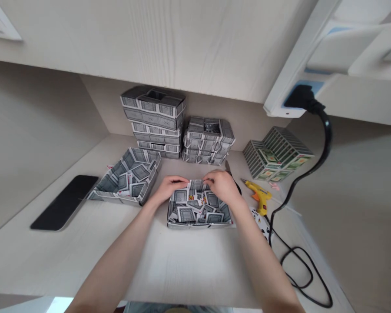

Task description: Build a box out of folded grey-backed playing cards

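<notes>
An open box made of grey-patterned playing cards (200,225) sits in front of me, with several loose cards (186,214) inside. At its far wall, one playing card (197,185) stands upright between my hands. My left hand (171,188) pinches this card's left edge with thumb and fingertips. On the other side, my right hand (222,186) has its fingers closed at the right edge of the same card. The fingertips of both hands touch or nearly touch the box's far rim; whether the card is attached to that rim I cannot tell.
Another card box (117,198) with loose cards stands left, beside a black phone (65,203). Stacked card boxes (156,108) and a shorter stack (208,141) line the back. Right are green-patterned card stacks (280,152), a yellow glue gun (260,196) and a black cable (313,169).
</notes>
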`<state>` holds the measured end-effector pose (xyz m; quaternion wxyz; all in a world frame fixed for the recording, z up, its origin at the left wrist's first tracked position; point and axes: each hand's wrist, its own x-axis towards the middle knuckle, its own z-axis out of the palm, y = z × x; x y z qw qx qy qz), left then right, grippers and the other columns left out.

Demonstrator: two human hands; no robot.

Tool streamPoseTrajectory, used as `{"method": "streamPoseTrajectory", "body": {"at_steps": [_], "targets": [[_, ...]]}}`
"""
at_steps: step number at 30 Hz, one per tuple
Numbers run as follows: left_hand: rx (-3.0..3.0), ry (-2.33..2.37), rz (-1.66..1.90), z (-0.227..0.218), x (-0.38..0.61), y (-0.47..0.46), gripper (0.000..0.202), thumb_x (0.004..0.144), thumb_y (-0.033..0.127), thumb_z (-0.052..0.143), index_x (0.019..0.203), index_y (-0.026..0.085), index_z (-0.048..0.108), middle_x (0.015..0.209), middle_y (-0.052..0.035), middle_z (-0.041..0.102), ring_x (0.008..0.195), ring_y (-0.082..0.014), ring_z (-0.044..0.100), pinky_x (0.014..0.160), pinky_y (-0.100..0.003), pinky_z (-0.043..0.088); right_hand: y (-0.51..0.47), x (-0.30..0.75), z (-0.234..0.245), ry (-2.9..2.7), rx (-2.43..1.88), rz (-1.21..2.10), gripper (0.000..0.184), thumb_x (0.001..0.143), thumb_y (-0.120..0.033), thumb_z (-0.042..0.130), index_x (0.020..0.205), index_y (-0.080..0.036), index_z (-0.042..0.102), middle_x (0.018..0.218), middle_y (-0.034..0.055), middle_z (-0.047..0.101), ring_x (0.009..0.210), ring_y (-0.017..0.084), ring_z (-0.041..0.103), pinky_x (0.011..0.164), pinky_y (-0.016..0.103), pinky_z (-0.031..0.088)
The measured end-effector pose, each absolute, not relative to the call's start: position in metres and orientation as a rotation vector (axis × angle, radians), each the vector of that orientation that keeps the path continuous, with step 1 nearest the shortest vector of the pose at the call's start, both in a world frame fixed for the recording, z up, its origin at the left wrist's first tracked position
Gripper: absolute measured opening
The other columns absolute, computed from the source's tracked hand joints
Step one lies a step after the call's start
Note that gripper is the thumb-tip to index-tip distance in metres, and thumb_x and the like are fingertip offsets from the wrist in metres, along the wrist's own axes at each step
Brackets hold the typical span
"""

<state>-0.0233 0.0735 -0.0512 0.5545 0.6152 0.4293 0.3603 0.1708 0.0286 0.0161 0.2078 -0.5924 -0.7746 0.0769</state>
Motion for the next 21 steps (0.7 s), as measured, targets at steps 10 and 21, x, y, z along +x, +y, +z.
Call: {"method": "streamPoseTrajectory", "body": {"at_steps": [10,21], "targets": [[1.379,0.927,0.936,-0.051,-0.024,0.075,0.031,0.072,0.038,0.052,0.072,0.013,0.069,0.078,-0.0049,0.069,0.076,-0.018,0.06,0.073,-0.027,0.043,0.009,0.128,0.012,-2.521,-1.361,0.422,0.021,0.078,-0.021,0.052,0.097,-0.023,0.062,0.102,0.002,0.062,0.096,0.016,0.054,0.081,0.026,0.039],[1.328,0.972,0.963,-0.052,-0.023,0.075,0.038,0.073,0.044,0.049,0.067,0.012,0.069,0.069,-0.0052,0.068,0.068,-0.0176,0.06,0.069,-0.027,0.043,0.008,0.115,0.003,-2.703,-1.475,0.27,0.02,0.082,-0.018,0.043,0.084,-0.017,0.063,0.087,0.0074,0.065,0.086,0.018,0.055,0.068,0.027,0.038]]}}
